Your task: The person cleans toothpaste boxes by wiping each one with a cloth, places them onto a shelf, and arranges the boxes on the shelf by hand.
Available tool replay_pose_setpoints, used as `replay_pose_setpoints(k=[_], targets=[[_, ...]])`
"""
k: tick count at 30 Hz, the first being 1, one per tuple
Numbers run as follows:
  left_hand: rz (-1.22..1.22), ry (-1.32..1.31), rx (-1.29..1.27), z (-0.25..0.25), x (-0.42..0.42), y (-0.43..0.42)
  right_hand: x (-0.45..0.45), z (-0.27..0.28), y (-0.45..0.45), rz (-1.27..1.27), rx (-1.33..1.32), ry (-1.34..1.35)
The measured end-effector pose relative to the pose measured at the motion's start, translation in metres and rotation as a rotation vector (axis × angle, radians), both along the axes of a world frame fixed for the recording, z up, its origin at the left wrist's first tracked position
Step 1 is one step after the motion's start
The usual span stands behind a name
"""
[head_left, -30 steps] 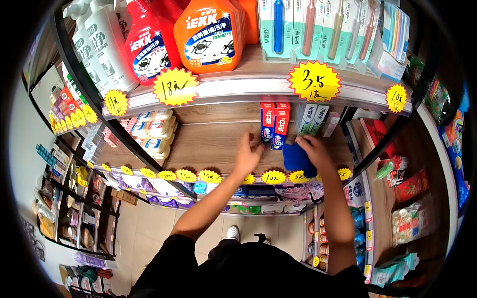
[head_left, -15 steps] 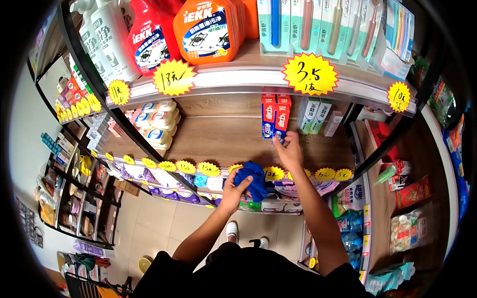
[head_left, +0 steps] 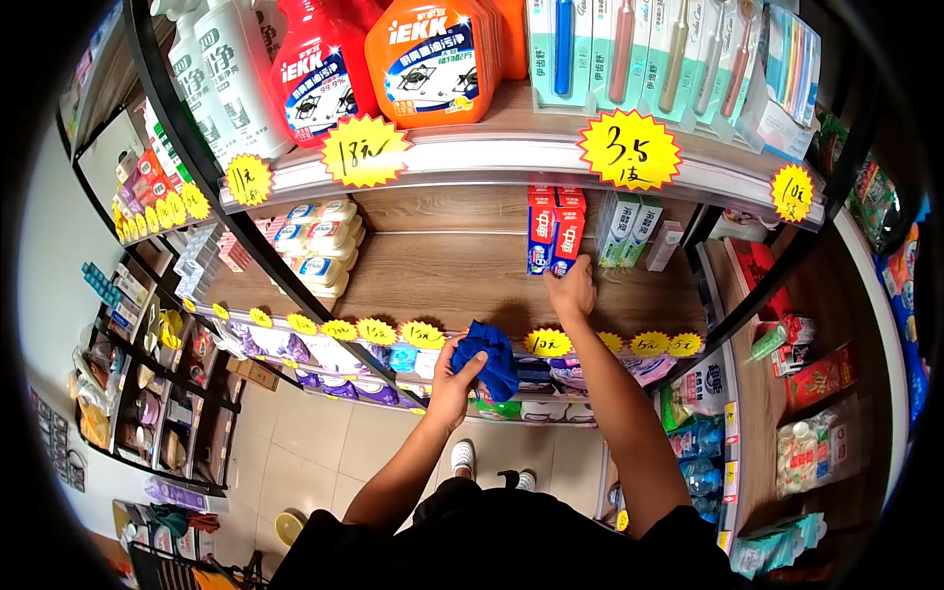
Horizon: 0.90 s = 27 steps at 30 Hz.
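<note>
At the wooden shelf, the left hand clamps a blue cloth; the right hand contacts red-and-blue boxes, its grip indeterminable.

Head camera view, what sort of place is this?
Most likely a shop selling household goods: yellow price tags with handwritten figures front the upper shelf, which holds cleaner bottles and packaged toothbrushes.

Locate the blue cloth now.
Head view, near centre: the crumpled blue cloth is in the left hand, just left of the yellow 10元 price tag nearest it.
</note>
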<state>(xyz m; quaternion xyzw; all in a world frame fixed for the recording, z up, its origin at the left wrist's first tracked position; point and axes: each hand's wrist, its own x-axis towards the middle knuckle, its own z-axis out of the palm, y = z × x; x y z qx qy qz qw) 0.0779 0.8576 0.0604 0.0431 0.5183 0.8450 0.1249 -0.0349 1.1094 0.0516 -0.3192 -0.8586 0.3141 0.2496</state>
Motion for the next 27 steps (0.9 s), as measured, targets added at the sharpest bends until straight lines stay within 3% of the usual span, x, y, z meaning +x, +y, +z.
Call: replay_pose_setpoints(k=[18,23,27], targets=[[-0.028,-0.026,0.002,-0.015,-0.005,-0.003,-0.004,0.004,-0.006,0.0,0.022,-0.029],[-0.016,-0.008,0.003,-0.016,-0.003,-0.005,0.028,0.014,-0.009,0.002,-0.032,0.151],[-0.023,-0.007,-0.011,-0.016,0.005,-0.013,0.089,0.004,-0.035,0.281,-0.265,0.437]])
